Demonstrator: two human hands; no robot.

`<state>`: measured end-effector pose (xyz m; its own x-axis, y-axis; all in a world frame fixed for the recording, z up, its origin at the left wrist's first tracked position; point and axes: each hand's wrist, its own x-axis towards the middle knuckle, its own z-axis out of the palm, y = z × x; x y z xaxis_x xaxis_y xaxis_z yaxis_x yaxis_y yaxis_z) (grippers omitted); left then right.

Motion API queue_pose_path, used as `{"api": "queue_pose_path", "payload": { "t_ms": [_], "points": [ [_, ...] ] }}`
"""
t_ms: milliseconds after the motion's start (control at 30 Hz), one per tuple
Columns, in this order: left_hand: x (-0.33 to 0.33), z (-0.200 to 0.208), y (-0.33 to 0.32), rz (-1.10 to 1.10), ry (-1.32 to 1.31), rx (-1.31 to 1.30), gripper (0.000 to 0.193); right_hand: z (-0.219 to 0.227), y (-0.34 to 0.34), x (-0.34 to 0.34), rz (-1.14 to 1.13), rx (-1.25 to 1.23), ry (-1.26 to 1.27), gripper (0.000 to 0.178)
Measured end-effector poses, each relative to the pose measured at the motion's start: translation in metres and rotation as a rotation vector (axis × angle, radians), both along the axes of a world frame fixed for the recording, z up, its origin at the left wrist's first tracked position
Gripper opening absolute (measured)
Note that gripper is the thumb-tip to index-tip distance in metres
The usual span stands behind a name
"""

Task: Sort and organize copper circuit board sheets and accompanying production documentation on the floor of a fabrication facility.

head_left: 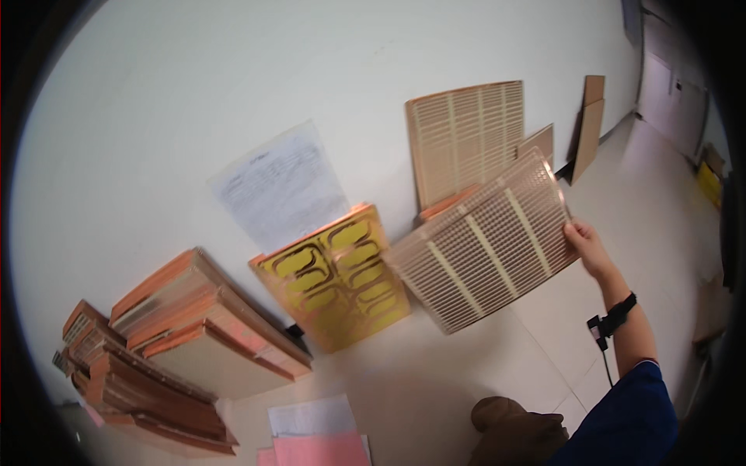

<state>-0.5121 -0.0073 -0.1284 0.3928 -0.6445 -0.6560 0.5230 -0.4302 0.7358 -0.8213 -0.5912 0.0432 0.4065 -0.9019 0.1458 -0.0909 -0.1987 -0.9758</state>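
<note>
My right hand [588, 247] grips the right edge of a circuit board panel [486, 241], with the thumb on its near face. The panel is a thin, copper-edged rectangle with a fine grid pattern and pale stripes, and it is held tilted in the air above the floor. Behind it, a similar copper-edged panel [465, 140] leans on the wall. To its left stands a yellow and copper panel [342, 283] with rounded shapes, close to the held panel's left corner. My left hand is out of sight.
A printed white sheet [281, 186] is on the wall behind the yellow panel. Stacks of copper-coloured panels [210, 326] lean at left. Pink and white papers [317, 449] show at the bottom. Brown boards [589, 132] lean farther right. My shoe [497, 412] is on the tiled floor [544, 334].
</note>
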Motion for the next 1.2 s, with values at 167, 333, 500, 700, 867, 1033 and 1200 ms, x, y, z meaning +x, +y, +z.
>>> {"api": "queue_pose_path", "payload": {
  "t_ms": [167,333,500,700,867,1033,1200],
  "points": [
    [-0.016,0.014,0.001,-0.012,0.000,0.066,0.039,-0.014,-0.011,0.034,0.082,-0.409,0.440,0.021],
    [-0.057,0.018,0.015,0.106,0.025,0.126,0.039,-0.051,-0.049,0.078,0.236,-0.823,0.631,0.013],
    [-0.120,0.036,0.103,0.309,0.043,0.214,0.040,-0.080,-0.103,0.031,0.174,-0.993,0.647,0.015],
    [-0.128,0.073,0.165,0.375,0.070,0.247,0.040,-0.077,-0.089,0.074,-0.184,-1.201,0.755,0.052],
    [-0.076,0.062,0.206,0.290,0.091,0.206,0.040,-0.145,0.040,0.113,0.362,-0.982,0.935,0.056],
    [-0.044,0.032,0.226,0.468,0.157,0.179,0.041,-0.039,0.195,0.205,0.967,-0.698,0.926,0.041],
    [-0.006,-0.010,0.229,0.628,0.075,0.054,0.036,-0.005,0.229,0.252,0.992,-0.517,0.967,0.028]
  ]
}}
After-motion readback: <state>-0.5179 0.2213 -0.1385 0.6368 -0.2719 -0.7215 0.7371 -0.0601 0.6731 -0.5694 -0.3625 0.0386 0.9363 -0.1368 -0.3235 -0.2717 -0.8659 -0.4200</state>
